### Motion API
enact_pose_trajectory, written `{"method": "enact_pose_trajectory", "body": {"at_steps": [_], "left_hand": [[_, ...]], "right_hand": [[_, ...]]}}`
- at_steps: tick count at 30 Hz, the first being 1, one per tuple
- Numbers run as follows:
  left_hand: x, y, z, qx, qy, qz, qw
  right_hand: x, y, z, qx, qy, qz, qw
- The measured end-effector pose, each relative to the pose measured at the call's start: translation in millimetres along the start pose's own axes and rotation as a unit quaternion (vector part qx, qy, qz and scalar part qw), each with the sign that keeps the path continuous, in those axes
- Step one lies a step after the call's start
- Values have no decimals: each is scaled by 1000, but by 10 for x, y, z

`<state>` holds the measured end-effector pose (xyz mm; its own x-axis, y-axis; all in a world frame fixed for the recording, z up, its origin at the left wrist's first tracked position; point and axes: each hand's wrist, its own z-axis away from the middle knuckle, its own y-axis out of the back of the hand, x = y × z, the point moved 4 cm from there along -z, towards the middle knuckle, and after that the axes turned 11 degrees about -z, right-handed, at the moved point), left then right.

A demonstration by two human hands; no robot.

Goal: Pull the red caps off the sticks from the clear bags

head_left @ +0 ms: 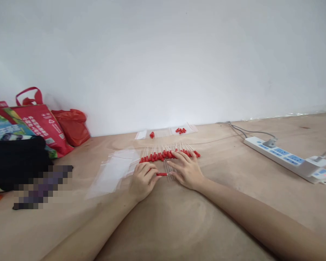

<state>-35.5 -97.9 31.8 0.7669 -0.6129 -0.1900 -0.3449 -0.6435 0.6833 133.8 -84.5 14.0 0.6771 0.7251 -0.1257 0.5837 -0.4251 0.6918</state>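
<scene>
My left hand (143,181) is closed around a small red tube-like piece (161,174), whose end sticks out to the right between thumb and fingers. At that end, my right hand (188,170) has its thumb and forefinger drawn in on what looks like a thin clear stick; the grip is partly hidden. Several thin sticks (166,166) lie by its fingertips. Just beyond both hands runs a row of red-tipped sticks (160,156), their pale shafts pointing away. Part of this row is covered by my right fingers.
Clear plastic bags (111,170) lie left of the hands. Near the wall, another clear bag (163,133) bears loose red pieces (180,130). A white power strip (277,154) with cords is at right. A red shopping bag (47,123) and black cloth (19,163) stand left.
</scene>
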Motion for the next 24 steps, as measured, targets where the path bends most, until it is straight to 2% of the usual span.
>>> {"method": "enact_pose_trajectory", "body": {"at_steps": [7, 10, 15, 19, 24], "left_hand": [[-47, 23, 8, 35, 26, -11, 999], [-38, -30, 11, -1, 29, -11, 1000], [38, -162, 3, -78, -21, -11, 997], [52, -192, 11, -94, -24, 9, 995], [51, -131, 24, -97, -22, 17, 995]], "right_hand": [[3, -45, 5, -7, 38, -40, 998], [-12, -40, 11, 6, 53, -41, 998], [-64, -16, 10, 23, 82, -29, 996], [-97, -3, 11, 24, 105, -24, 994], [-110, 28, 34, 26, 125, -24, 991]]}}
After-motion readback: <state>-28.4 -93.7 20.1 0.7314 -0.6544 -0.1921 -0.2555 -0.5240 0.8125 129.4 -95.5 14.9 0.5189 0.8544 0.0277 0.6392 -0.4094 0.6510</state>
